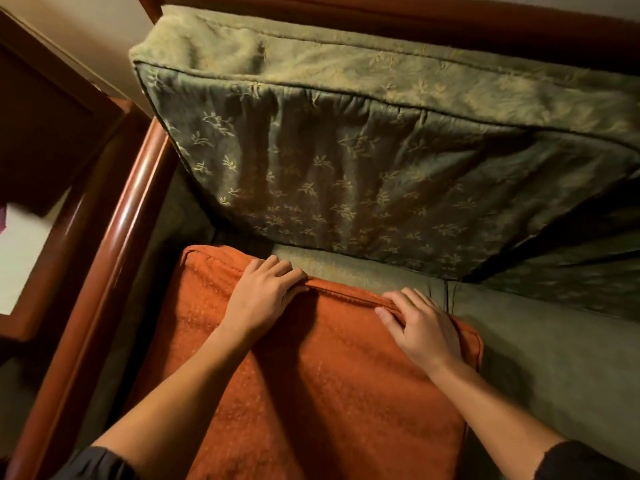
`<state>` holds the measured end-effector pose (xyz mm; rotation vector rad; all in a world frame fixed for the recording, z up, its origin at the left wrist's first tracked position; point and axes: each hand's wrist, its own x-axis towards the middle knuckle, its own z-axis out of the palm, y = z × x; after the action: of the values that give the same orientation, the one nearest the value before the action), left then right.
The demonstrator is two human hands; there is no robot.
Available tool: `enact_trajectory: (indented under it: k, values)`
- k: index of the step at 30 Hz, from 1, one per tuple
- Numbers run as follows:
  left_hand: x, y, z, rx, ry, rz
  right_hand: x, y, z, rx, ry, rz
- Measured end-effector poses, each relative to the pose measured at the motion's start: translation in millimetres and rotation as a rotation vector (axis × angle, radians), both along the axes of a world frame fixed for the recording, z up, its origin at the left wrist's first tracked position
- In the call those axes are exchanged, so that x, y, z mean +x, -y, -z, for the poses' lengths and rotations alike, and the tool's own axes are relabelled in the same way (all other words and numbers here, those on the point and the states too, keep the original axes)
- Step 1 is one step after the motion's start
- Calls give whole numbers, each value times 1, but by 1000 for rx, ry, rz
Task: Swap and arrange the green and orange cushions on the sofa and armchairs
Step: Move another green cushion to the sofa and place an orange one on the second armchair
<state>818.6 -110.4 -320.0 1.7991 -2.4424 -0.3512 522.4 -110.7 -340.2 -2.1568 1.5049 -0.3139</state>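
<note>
An orange cushion [311,382] lies flat on the green seat [540,355] at its left end, beside the wooden armrest. My left hand [263,296] rests on the cushion's far edge with the fingers curled over the piped seam. My right hand [419,323] grips the same far edge further right, thumb on top. Behind them a large green back cushion [346,161] with a leaf pattern leans against the backrest. A second green back cushion [575,282] shows partly at the right, in shadow.
A glossy wooden armrest [114,258] runs along the left side. A wooden backrest rail [415,15] crosses the top. Dark wooden furniture [41,133] and a pale floor patch [24,258] lie beyond the armrest on the left.
</note>
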Motion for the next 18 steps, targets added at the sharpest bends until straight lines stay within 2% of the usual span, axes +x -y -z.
enact_trajectory:
  k: [7, 13, 18]
  values:
    - [-5, -34, -53, -71, 21, 97, -2, -44, -59, -58, -16, 14]
    - [-6, -96, -132, -53, 29, 191, -3, -105, -133, -189, -116, -92]
    - [7, -168, -203, 71, 128, 216, 6, -166, -191, -274, -115, -187]
